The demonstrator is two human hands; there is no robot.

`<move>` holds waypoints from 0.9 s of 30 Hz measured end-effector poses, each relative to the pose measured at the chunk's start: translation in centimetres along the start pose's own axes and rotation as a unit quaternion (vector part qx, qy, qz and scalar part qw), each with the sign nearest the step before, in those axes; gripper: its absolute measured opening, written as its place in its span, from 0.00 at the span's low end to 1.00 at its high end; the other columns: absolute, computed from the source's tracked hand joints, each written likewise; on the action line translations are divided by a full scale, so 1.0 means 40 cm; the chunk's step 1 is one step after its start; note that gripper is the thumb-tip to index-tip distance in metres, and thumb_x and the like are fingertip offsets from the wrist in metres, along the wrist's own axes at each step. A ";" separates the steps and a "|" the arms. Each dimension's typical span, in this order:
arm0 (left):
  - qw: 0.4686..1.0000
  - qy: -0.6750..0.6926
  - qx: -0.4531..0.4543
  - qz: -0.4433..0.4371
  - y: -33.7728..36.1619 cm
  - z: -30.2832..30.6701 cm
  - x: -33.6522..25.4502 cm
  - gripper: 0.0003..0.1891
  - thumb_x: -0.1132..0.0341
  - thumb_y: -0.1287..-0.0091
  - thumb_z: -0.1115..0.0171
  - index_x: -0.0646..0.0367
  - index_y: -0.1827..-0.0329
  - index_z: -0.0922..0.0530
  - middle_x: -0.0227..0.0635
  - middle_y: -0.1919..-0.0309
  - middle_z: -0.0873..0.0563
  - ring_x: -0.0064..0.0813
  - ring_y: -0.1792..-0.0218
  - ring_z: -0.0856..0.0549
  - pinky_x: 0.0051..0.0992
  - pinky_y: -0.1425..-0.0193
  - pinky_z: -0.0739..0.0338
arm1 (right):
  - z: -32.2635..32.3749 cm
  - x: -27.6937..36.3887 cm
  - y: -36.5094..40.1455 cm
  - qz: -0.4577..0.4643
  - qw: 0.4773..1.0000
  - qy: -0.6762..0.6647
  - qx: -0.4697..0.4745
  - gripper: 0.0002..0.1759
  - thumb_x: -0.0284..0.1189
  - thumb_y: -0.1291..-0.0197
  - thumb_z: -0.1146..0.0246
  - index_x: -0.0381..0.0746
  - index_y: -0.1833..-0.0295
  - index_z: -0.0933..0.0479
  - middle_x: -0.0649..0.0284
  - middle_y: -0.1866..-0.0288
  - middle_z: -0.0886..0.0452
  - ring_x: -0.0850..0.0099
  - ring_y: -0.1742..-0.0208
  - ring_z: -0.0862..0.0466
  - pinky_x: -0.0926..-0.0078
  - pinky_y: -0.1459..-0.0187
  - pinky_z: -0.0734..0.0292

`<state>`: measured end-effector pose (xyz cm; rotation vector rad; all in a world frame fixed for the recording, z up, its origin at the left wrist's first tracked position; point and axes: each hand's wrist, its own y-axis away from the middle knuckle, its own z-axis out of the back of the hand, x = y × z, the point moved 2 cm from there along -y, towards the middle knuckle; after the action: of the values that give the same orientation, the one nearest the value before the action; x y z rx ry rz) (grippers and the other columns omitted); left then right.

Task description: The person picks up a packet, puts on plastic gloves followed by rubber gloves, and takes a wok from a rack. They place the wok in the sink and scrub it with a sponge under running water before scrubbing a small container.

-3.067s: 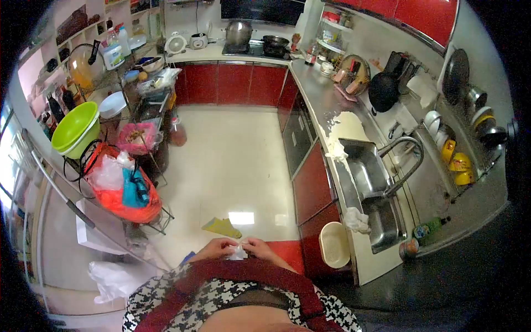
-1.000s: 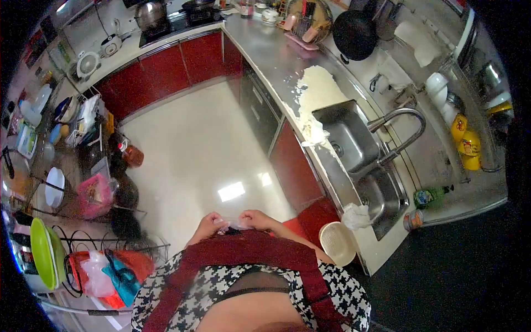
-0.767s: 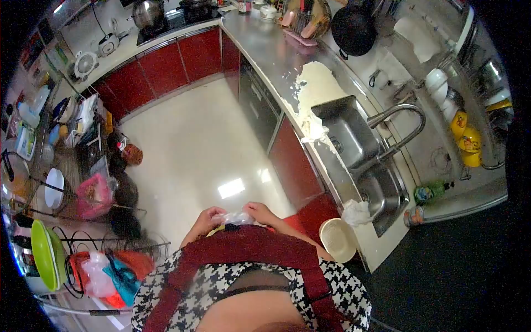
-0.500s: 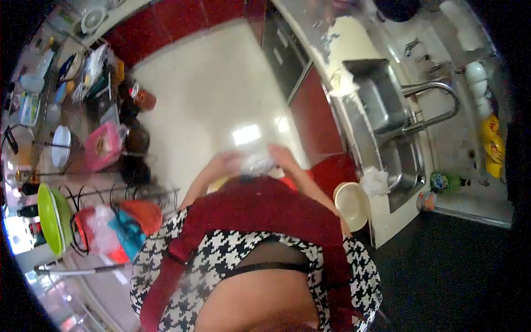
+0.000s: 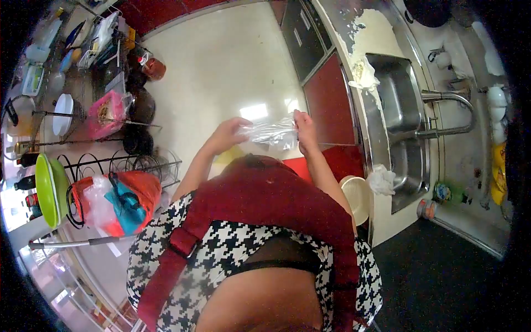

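A clear plastic bag is stretched between my two hands in front of the dark red apron. Its left end is gripped by my left hand, fingers closed. On the other side, my right hand pinches the right end, thumb and fingers together near its upper corner. The plastic is crinkled and see-through, with the pale floor showing behind it. Something yellow peeks out below my left hand, mostly hidden by the apron; its kind cannot be made out.
To the right runs a counter with a double steel sink, a curved faucet and a crumpled white bag. A cream bucket stands beside it. A wire rack at left holds a pink container, a green basin and orange bags.
The bag has been drawn out wider and raised away from the apron. My hands are a little farther apart and higher in view. The whole view has shifted slightly.
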<state>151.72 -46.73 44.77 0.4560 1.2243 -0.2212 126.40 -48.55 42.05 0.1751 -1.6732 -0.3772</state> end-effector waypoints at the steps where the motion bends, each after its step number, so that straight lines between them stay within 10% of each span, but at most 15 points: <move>1: 1.000 0.001 -0.001 0.000 0.004 0.005 -0.016 0.20 0.78 0.46 0.39 0.61 0.48 0.27 0.31 0.59 0.20 0.19 0.62 0.22 0.19 0.59 0.26 | -0.001 0.001 -0.004 0.003 0.999 0.026 -0.023 0.14 0.38 0.38 0.43 0.39 0.69 0.26 0.74 0.79 0.32 0.83 0.77 0.35 0.83 0.76 0.40; 8: 0.976 0.170 -0.030 0.133 -0.013 -0.013 -0.009 0.10 0.66 0.38 0.42 0.59 0.56 0.25 0.27 0.74 0.23 0.18 0.75 0.26 0.18 0.74 0.32 | 0.010 0.069 0.007 -0.027 0.999 0.032 -0.004 0.14 0.40 0.36 0.45 0.39 0.65 0.27 0.73 0.73 0.30 0.83 0.73 0.33 0.84 0.71 0.38; 10: 0.964 0.220 -0.062 0.138 -0.015 -0.022 -0.009 0.08 0.65 0.38 0.43 0.58 0.61 0.24 0.27 0.78 0.25 0.19 0.77 0.27 0.19 0.75 0.34 | -0.003 0.098 0.025 -0.007 0.988 -0.157 -0.010 0.19 0.45 0.35 0.48 0.39 0.57 0.30 0.70 0.66 0.26 0.80 0.67 0.27 0.82 0.65 0.30; 11: 0.952 0.253 -0.105 0.133 -0.017 -0.027 -0.011 0.07 0.65 0.39 0.43 0.58 0.62 0.25 0.28 0.76 0.25 0.20 0.75 0.25 0.20 0.74 0.31 | 0.048 0.044 -0.015 -0.036 0.991 -0.120 0.042 0.33 0.55 0.37 0.52 0.39 0.39 0.39 0.59 0.48 0.27 0.69 0.50 0.25 0.70 0.50 0.28; 15: 0.889 0.377 -0.234 0.112 -0.016 -0.045 -0.038 0.08 0.66 0.39 0.44 0.58 0.61 0.29 0.34 0.67 0.24 0.24 0.66 0.21 0.25 0.66 0.23 | 0.051 0.054 0.022 -0.127 0.956 -0.257 0.071 0.50 0.64 0.43 0.55 0.45 0.27 0.63 0.49 0.28 0.50 0.57 0.30 0.41 0.53 0.39 0.41; 18: 0.877 0.403 -0.238 0.109 -0.025 -0.077 0.007 0.12 0.71 0.38 0.42 0.57 0.53 0.33 0.34 0.60 0.22 0.27 0.63 0.19 0.29 0.61 0.17 | 0.003 0.021 0.060 -0.064 0.975 -0.084 0.194 0.51 0.62 0.44 0.50 0.41 0.27 0.61 0.50 0.30 0.46 0.58 0.31 0.40 0.54 0.40 0.40; 23: 0.876 0.425 -0.206 0.097 -0.017 -0.135 0.000 0.10 0.71 0.36 0.42 0.56 0.56 0.34 0.32 0.62 0.23 0.27 0.62 0.20 0.32 0.57 0.18 | -0.085 0.012 0.033 -0.073 0.988 -0.059 0.121 0.20 0.35 0.42 0.38 0.34 0.48 0.28 0.63 0.60 0.22 0.75 0.61 0.24 0.78 0.56 0.28; 27: 0.851 0.479 -0.190 0.098 -0.007 -0.125 -0.033 0.09 0.69 0.35 0.43 0.56 0.56 0.34 0.32 0.61 0.24 0.26 0.61 0.21 0.33 0.54 0.19 | -0.066 0.001 0.041 -0.057 0.992 -0.077 0.084 0.18 0.35 0.40 0.40 0.34 0.49 0.27 0.63 0.59 0.22 0.75 0.62 0.24 0.77 0.60 0.26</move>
<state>146.91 -44.82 44.64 0.3347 2.1277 0.4932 129.16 -47.43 42.91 0.3768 -1.8538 -0.3421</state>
